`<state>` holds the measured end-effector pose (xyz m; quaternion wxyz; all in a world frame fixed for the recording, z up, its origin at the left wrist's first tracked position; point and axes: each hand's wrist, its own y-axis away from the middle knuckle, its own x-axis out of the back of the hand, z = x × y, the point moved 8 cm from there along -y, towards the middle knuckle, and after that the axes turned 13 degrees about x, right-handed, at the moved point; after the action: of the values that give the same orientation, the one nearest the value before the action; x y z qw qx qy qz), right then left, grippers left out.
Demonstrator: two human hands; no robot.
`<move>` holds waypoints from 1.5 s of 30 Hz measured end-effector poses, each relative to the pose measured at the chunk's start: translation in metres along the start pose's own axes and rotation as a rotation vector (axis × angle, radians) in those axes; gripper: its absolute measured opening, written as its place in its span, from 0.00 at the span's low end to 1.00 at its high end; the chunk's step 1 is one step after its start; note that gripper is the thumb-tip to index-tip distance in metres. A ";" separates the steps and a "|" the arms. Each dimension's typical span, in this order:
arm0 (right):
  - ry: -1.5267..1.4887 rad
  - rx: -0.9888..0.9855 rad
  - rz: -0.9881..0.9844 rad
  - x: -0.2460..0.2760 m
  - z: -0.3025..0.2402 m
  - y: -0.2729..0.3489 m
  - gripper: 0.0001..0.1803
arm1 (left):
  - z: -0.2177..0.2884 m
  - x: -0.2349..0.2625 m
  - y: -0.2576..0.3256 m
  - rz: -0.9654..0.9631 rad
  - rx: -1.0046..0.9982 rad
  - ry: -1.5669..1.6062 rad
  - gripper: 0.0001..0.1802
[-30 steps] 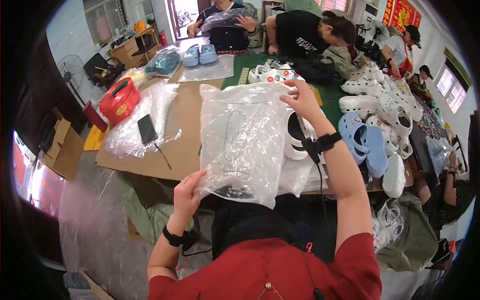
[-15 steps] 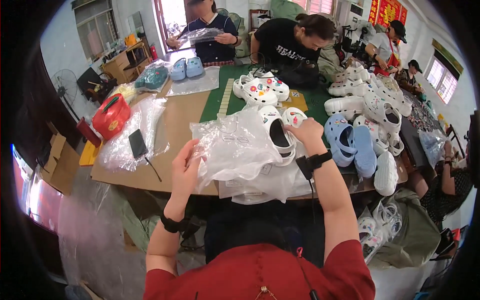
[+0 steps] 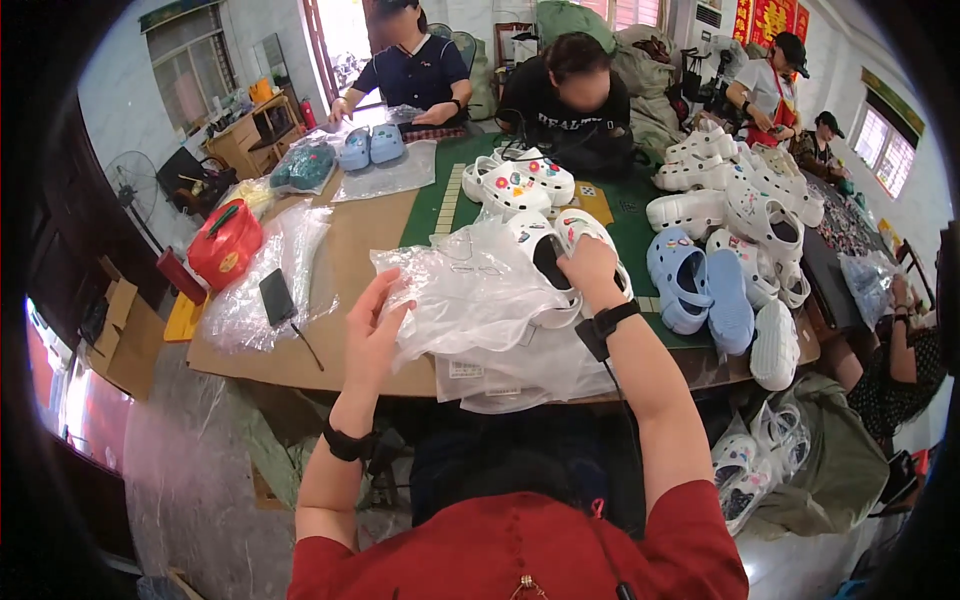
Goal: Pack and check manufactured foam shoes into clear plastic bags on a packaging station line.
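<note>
Since the earlier frames the clear plastic bag [image 3: 470, 290] has come down from chest height, where it was held upright, and now lies slumped on the surface [image 3: 350, 260] in front of the person. The right hand [image 3: 590, 268] has travelled forward with it.

Step in hand, as judged: bagging a pair of white clogs [image 3: 555, 250]. The clogs, decorated with small coloured charms, sit at the 1 o'clock side of the bag, partly under its film; whether they are fully inside cannot be told.

Grip state:
- Left hand [image 3: 375, 325]: fingers pinch the near edge of the bag at its 8 o'clock corner, a narrow grip on the film.
- Right hand: rests on top of the clogs at the bag mouth; fingers curl over the shoe, but whether they close on shoe or film cannot be told.

A stack of flat bags [image 3: 510, 375] lies under the work at 6 o'clock. Blue clogs [image 3: 700, 290] lie at 3 o'clock, a black phone [image 3: 277, 297] at 9 o'clock, a red case [image 3: 225, 243] beyond it.

Next move, as judged: calls for keeping the film taut with the left hand while the right seats the pair deep in the bag.
</note>
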<state>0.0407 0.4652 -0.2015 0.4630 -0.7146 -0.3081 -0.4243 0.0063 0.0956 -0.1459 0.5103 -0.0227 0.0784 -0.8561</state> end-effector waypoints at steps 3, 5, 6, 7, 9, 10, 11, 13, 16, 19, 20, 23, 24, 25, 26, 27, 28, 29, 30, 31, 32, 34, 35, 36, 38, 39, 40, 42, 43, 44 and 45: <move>0.093 -0.001 0.111 -0.011 0.009 0.001 0.18 | 0.004 -0.009 -0.005 -0.020 0.006 0.020 0.25; 0.052 0.041 0.149 -0.007 -0.005 0.004 0.22 | 0.008 -0.003 -0.004 0.013 -0.010 0.036 0.25; 0.026 0.003 0.109 -0.008 -0.005 0.005 0.21 | 0.010 -0.001 -0.003 0.027 -0.015 0.033 0.25; 0.008 -0.047 0.073 -0.004 -0.001 0.009 0.21 | 0.016 -0.005 -0.003 0.029 -0.028 0.021 0.26; -0.028 -0.024 0.113 -0.014 0.015 0.007 0.20 | 0.019 -0.012 -0.005 0.032 -0.044 0.009 0.26; -0.054 -0.019 0.166 -0.014 0.025 0.008 0.20 | 0.018 -0.016 -0.009 0.035 -0.073 0.018 0.25; -0.084 -0.006 0.218 -0.010 0.030 0.007 0.19 | 0.018 -0.017 -0.012 0.046 -0.104 0.026 0.25; -0.171 -0.075 0.287 -0.004 0.050 0.014 0.18 | 0.016 -0.026 -0.017 0.042 -0.137 0.051 0.25; -0.229 -0.203 0.300 0.023 0.081 0.024 0.17 | 0.008 -0.036 -0.024 0.001 -0.164 0.085 0.25; -0.376 -0.180 0.425 0.066 0.117 0.044 0.15 | -0.008 -0.047 -0.033 -0.046 -0.141 0.068 0.23; -0.550 -0.130 0.497 0.078 0.140 0.055 0.15 | -0.018 -0.055 -0.038 -0.044 -0.113 -0.009 0.22; -0.692 -0.046 0.560 0.125 0.152 0.092 0.17 | -0.047 -0.068 -0.041 -0.001 -0.069 -0.056 0.21; -0.713 -0.006 0.557 0.142 0.151 0.106 0.18 | -0.065 -0.076 -0.045 -0.035 0.026 -0.198 0.20; -0.733 0.032 0.554 0.157 0.150 0.122 0.19 | -0.083 -0.085 -0.049 -0.072 0.120 -0.341 0.20; -0.690 0.020 0.505 0.168 0.144 0.135 0.20 | -0.094 -0.092 -0.048 -0.099 0.119 -0.397 0.19; -0.779 0.007 0.494 0.177 0.140 0.148 0.22 | -0.104 -0.096 -0.049 -0.103 0.119 -0.392 0.19; -0.675 -0.004 0.442 0.188 0.136 0.161 0.22 | -0.114 -0.104 -0.047 -0.149 0.093 -0.429 0.19; -0.567 -0.022 0.394 0.194 0.137 0.176 0.23 | -0.111 -0.116 -0.045 -0.204 0.067 -0.464 0.18; -0.641 0.006 0.456 0.196 0.139 0.195 0.23 | -0.116 -0.121 -0.043 -0.218 0.142 -0.546 0.17; -0.715 0.037 0.518 0.199 0.143 0.216 0.24 | -0.111 -0.126 -0.040 -0.222 0.140 -0.543 0.17; -0.977 -0.107 0.621 0.185 0.175 0.242 0.23 | -0.099 -0.128 -0.038 -0.150 0.027 -0.576 0.16; -1.239 -0.266 0.723 0.166 0.202 0.268 0.22 | -0.083 -0.133 -0.034 -0.083 -0.081 -0.611 0.16; -1.259 -0.228 0.586 0.163 0.181 0.263 0.21 | -0.075 -0.132 -0.037 -0.041 -0.092 -0.608 0.15; -1.276 -0.189 0.451 0.161 0.155 0.261 0.20 | -0.069 -0.131 -0.039 0.001 -0.103 -0.606 0.15; -1.295 -0.103 0.192 0.163 0.093 0.255 0.18 | -0.064 -0.139 -0.043 0.010 -0.093 -0.613 0.15; -1.299 -0.057 0.063 0.166 0.062 0.253 0.17 | -0.062 -0.142 -0.045 0.022 -0.083 -0.616 0.15; -1.120 0.092 -0.027 0.186 0.023 0.243 0.16 | -0.060 -0.156 -0.049 -0.017 -0.146 -0.585 0.15; -0.933 0.402 -0.154 0.182 -0.019 0.225 0.16 | -0.065 -0.158 -0.052 -0.074 -0.133 -0.536 0.15; -0.894 0.431 -0.162 0.175 -0.026 0.223 0.16 | -0.068 -0.162 -0.054 -0.141 -0.116 -0.474 0.15; -0.862 0.393 -0.193 0.165 -0.022 0.222 0.16 | -0.069 -0.162 -0.055 -0.146 -0.119 -0.476 0.15; -0.830 0.356 -0.225 0.155 -0.017 0.222 0.15 | -0.073 -0.162 -0.057 -0.177 -0.094 -0.463 0.17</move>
<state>0.2894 0.3719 -0.1484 0.3670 -0.6956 -0.6109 -0.0906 0.0257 0.2724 -0.2027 0.4361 -0.2487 -0.0035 -0.8648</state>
